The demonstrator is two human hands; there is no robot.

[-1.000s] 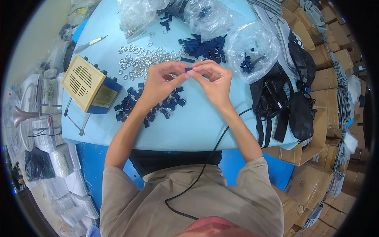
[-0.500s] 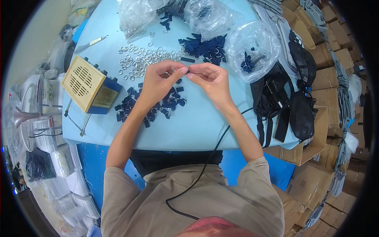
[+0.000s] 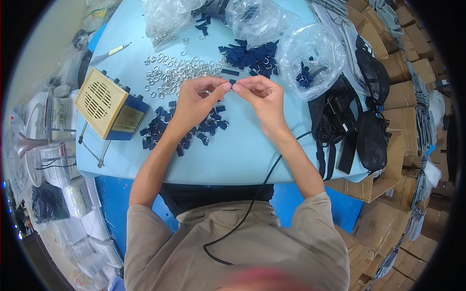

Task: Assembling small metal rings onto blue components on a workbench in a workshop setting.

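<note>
Fingertips of my left hand and my right hand meet above the light blue table, pinching a small navy strap piece between them. Whether a ring sits on that piece is hidden by the fingers. Just beyond lies a loose dark strap. A spread of silvery metal rings is to the far left of my hands, and a heap of navy strap pieces to the far right. Beside my left forearm lie several navy straps with rings on them.
A boxy device with a yellow grille stands at left, near a pointed hand tool. Clear plastic bags sit at the back. Black mesh bags occupy the right edge, beside cardboard boxes. A black cable crosses the table's front edge.
The strap piece now shows more plainly beyond my fingertips. Both hands have shifted only slightly, still pinching it in about the same place.
</note>
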